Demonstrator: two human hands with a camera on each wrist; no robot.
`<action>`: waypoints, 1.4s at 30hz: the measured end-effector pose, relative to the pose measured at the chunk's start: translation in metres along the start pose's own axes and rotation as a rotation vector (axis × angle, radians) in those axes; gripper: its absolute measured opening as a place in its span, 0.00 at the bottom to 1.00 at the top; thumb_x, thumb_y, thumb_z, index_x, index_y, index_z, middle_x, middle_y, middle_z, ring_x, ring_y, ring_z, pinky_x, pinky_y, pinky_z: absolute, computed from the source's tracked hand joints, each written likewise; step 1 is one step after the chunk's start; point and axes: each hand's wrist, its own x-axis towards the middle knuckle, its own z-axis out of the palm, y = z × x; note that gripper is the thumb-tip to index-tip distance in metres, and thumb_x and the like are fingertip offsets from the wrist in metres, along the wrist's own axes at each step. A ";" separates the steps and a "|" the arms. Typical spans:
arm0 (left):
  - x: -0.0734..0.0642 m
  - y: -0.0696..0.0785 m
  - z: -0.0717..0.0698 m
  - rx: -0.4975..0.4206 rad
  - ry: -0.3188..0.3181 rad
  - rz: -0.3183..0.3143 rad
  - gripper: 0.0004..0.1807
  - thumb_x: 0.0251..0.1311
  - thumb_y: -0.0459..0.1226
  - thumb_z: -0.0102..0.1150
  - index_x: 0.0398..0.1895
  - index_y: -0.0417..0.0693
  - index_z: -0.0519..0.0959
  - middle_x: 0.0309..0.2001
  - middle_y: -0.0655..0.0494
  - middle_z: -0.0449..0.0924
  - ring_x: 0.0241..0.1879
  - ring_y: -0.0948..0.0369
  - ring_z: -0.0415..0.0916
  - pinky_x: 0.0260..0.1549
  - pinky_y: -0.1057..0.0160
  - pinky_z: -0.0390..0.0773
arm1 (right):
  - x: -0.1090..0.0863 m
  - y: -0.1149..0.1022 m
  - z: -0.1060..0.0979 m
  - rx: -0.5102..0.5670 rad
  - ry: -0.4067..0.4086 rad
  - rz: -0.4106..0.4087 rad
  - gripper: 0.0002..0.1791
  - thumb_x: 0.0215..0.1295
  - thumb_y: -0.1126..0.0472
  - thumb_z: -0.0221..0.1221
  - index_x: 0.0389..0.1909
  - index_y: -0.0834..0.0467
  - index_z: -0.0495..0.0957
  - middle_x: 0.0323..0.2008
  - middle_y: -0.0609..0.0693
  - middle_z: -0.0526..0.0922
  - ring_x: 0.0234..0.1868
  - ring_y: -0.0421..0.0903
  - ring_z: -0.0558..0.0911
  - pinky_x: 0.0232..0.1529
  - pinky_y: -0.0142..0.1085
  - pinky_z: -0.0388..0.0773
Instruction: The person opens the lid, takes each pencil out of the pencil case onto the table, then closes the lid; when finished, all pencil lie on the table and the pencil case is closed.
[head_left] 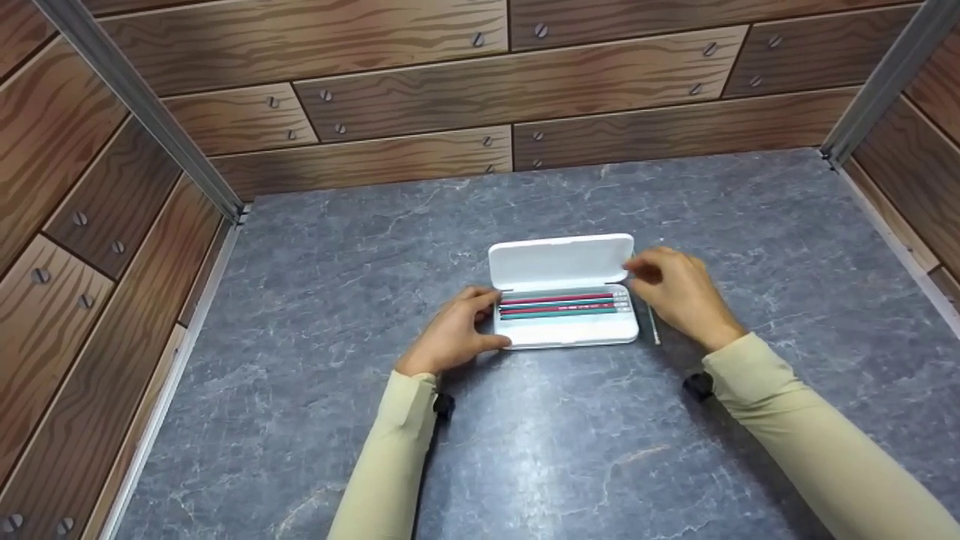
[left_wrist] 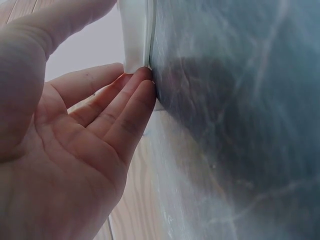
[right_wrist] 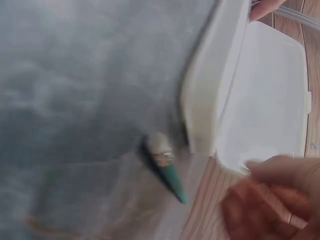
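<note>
A white pencil case (head_left: 566,331) lies with its lid (head_left: 562,261) raised at the back. Several red and green pencils (head_left: 559,306) lie side by side inside. My left hand (head_left: 455,330) grips the case's left end, thumb at the front corner and fingers at the back; in the left wrist view its fingertips (left_wrist: 145,82) touch the case's edge. My right hand (head_left: 682,292) is at the lid's right edge, fingers bent, with nothing seen between them; it is blurred in the right wrist view. Beneath it, a green pencil (right_wrist: 172,182) with a white eraser lies beside the case, partly hidden.
The grey marbled table (head_left: 360,262) stretches around the case. Wood-patterned panels (head_left: 420,97) stand at the back and both sides, with metal posts (head_left: 154,112) in the corners.
</note>
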 end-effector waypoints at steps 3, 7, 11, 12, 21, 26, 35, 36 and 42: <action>0.000 0.000 0.000 0.000 0.000 0.002 0.44 0.67 0.41 0.82 0.82 0.37 0.73 0.76 0.44 0.77 0.70 0.48 0.80 0.74 0.49 0.81 | 0.008 -0.007 0.004 0.047 -0.047 -0.120 0.11 0.70 0.74 0.70 0.51 0.66 0.91 0.48 0.62 0.93 0.48 0.61 0.92 0.56 0.57 0.90; 0.001 0.000 0.000 -0.002 0.008 0.002 0.44 0.67 0.40 0.82 0.82 0.37 0.73 0.75 0.44 0.77 0.70 0.48 0.80 0.74 0.49 0.81 | 0.018 -0.013 0.012 0.051 -0.167 -0.220 0.11 0.71 0.74 0.71 0.52 0.65 0.91 0.48 0.60 0.93 0.49 0.59 0.93 0.56 0.55 0.91; 0.001 0.000 -0.001 -0.005 0.004 -0.005 0.43 0.67 0.40 0.82 0.82 0.37 0.73 0.76 0.44 0.77 0.70 0.48 0.80 0.74 0.50 0.81 | 0.025 -0.013 0.019 -0.036 -0.236 -0.324 0.10 0.70 0.75 0.71 0.50 0.65 0.91 0.45 0.60 0.93 0.48 0.58 0.92 0.52 0.54 0.91; 0.002 0.000 0.000 -0.007 0.001 -0.007 0.43 0.67 0.40 0.82 0.82 0.37 0.73 0.76 0.44 0.77 0.70 0.48 0.80 0.74 0.50 0.81 | 0.025 -0.012 0.021 -0.060 -0.248 -0.348 0.10 0.70 0.75 0.71 0.50 0.65 0.91 0.45 0.60 0.92 0.47 0.58 0.92 0.51 0.53 0.91; 0.001 0.001 -0.001 -0.002 -0.006 -0.016 0.44 0.67 0.40 0.81 0.82 0.37 0.72 0.76 0.44 0.76 0.71 0.48 0.80 0.74 0.50 0.81 | 0.023 -0.012 0.028 -0.192 -0.282 -0.424 0.09 0.70 0.73 0.71 0.48 0.63 0.93 0.43 0.56 0.91 0.47 0.55 0.91 0.50 0.53 0.90; 0.002 0.002 -0.001 0.011 -0.004 -0.017 0.43 0.67 0.40 0.81 0.82 0.38 0.73 0.76 0.44 0.76 0.70 0.47 0.80 0.74 0.50 0.81 | 0.023 -0.016 0.031 -0.230 -0.305 -0.422 0.09 0.70 0.72 0.72 0.48 0.63 0.94 0.43 0.57 0.91 0.47 0.57 0.92 0.50 0.53 0.91; 0.001 0.001 0.001 0.017 0.008 -0.023 0.43 0.67 0.41 0.82 0.81 0.38 0.74 0.74 0.45 0.78 0.69 0.48 0.80 0.73 0.49 0.81 | 0.022 -0.017 0.034 -0.275 -0.279 -0.457 0.07 0.70 0.72 0.72 0.45 0.61 0.94 0.40 0.56 0.89 0.44 0.56 0.90 0.45 0.53 0.90; 0.001 0.001 0.002 0.016 0.008 -0.021 0.43 0.66 0.41 0.82 0.81 0.38 0.74 0.74 0.45 0.78 0.69 0.48 0.81 0.73 0.49 0.81 | 0.022 -0.017 0.034 -0.283 -0.269 -0.468 0.06 0.70 0.72 0.72 0.44 0.61 0.93 0.40 0.56 0.89 0.43 0.56 0.90 0.44 0.53 0.90; 0.001 0.002 0.001 0.019 0.008 -0.013 0.43 0.66 0.41 0.82 0.81 0.37 0.74 0.74 0.45 0.78 0.69 0.48 0.81 0.73 0.49 0.81 | 0.017 -0.015 0.039 -0.328 -0.211 -0.531 0.04 0.69 0.72 0.71 0.40 0.62 0.91 0.35 0.56 0.87 0.37 0.56 0.88 0.38 0.53 0.89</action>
